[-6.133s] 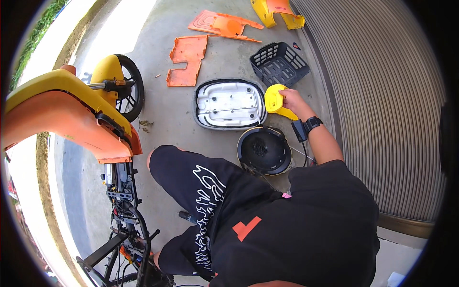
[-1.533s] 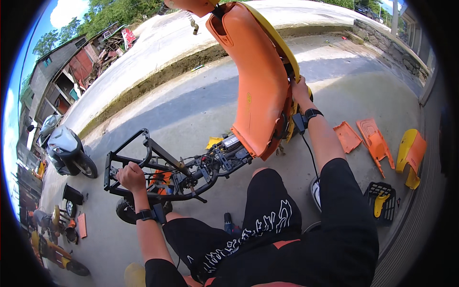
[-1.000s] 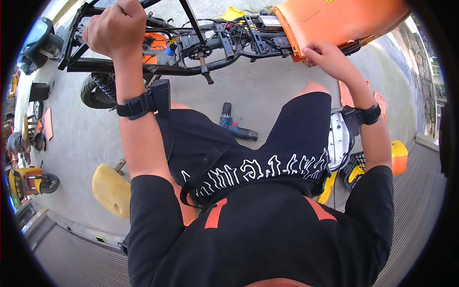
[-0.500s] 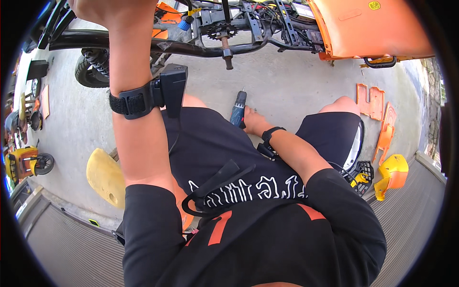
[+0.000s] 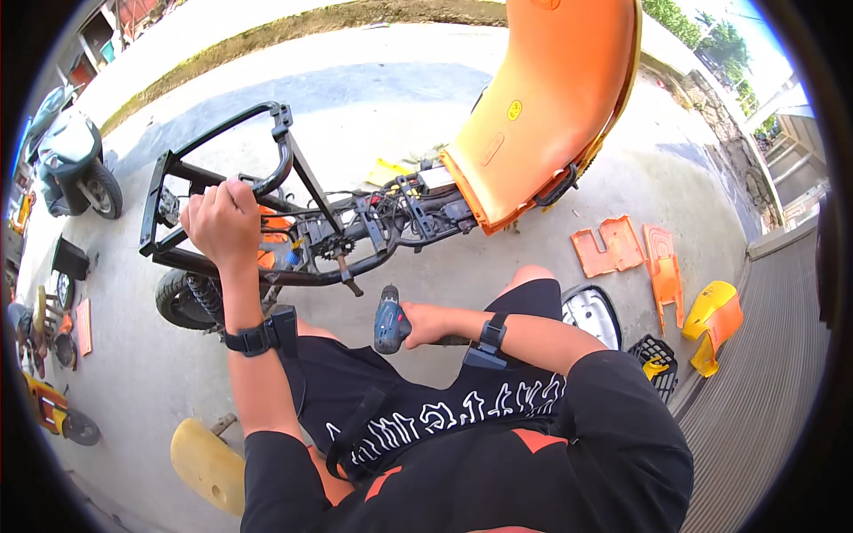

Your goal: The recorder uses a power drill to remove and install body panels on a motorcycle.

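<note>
My left hand (image 5: 224,226) is closed at the black tubular frame (image 5: 306,275) of a stripped scooter, its fingers wrapped where a bent tube meets them; the palm side is hidden. In my right hand (image 5: 425,325) is a blue and black cordless drill (image 5: 388,320), held above the floor between my knees. Its front end points away from me toward the frame, without touching it. The orange front body panel (image 5: 524,115) stands at the frame's right end. Cables and a sprocket (image 5: 336,247) show along the bare frame.
Orange plastic panels (image 5: 608,246) and a yellow-orange cover (image 5: 713,320) lie on the floor at right, near a black basket (image 5: 655,366). A yellow panel (image 5: 209,464) lies at lower left. Another scooter (image 5: 75,155) stands at far left, beyond the rear wheel (image 5: 184,300).
The view has tilted upward, bringing the whole frame and my left hand into sight. My right hand with the drill appears further left in the picture. The left hand stays at the frame.
</note>
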Demonstrator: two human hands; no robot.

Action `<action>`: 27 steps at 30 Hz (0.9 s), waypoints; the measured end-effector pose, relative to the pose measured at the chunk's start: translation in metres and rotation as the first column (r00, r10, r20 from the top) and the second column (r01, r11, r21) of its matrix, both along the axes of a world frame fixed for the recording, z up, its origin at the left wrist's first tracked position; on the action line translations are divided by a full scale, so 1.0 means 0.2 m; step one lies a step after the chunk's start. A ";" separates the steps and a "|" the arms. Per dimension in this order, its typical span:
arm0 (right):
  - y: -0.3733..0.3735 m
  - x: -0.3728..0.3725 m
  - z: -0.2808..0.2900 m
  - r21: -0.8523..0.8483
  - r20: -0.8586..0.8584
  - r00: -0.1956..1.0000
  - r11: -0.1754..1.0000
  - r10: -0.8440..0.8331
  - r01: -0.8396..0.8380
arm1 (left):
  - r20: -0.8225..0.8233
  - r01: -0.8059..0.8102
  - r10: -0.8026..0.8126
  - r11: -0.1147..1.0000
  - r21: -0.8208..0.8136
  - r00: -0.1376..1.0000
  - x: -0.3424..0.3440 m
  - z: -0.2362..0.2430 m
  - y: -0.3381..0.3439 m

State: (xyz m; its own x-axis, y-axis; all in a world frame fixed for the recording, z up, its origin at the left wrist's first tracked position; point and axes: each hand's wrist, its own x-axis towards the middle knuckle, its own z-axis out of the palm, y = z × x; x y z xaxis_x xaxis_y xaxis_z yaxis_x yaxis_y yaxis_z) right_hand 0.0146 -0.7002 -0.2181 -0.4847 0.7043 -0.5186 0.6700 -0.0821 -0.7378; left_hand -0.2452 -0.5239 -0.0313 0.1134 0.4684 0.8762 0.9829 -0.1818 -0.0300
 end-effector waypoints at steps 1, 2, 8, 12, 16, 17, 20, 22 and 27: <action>0.01 0.06 0.10 -0.010 0.038 0.997 0.998 -0.061 0.062 | 0.006 -0.001 0.001 1.000 -0.001 1.000 -0.01 0.02 -0.01; 0.00 0.16 0.16 0.036 0.011 0.989 0.988 -0.149 0.148 | 0.022 0.029 -0.029 0.999 -0.038 0.999 0.03 -0.01 0.00; -0.27 0.48 0.41 -0.495 -0.591 0.497 0.772 -0.635 0.398 | 0.075 0.102 -0.098 0.994 -0.048 0.992 0.05 0.05 -0.04; -0.50 0.45 0.75 -0.452 -0.852 0.124 0.834 -0.508 0.316 | 0.080 0.085 -0.090 0.995 0.058 0.993 0.02 0.04 -0.03; -0.51 0.49 0.85 -0.269 -0.936 0.108 0.880 -0.334 0.393 | 0.080 0.110 -0.113 0.993 0.043 0.990 0.04 0.03 -0.02; -0.52 0.51 0.87 -0.291 -0.927 0.107 0.870 -0.359 0.397 | 0.073 0.114 -0.117 0.993 0.038 0.990 0.04 0.05 -0.03; -0.53 0.49 0.99 -0.314 -0.917 0.112 0.866 -0.383 0.388 | 0.040 0.152 -0.150 0.988 -0.031 0.988 0.04 0.06 -0.04; -0.54 0.47 0.99 -0.305 -0.933 0.070 0.879 -0.352 0.366 | 0.032 0.137 -0.136 0.990 -0.035 0.990 0.04 0.05 -0.03; -0.63 0.45 0.81 -0.393 -0.910 -0.010 0.856 -0.414 0.336 | 0.026 0.125 -0.124 0.992 -0.013 0.992 0.04 0.04 -0.03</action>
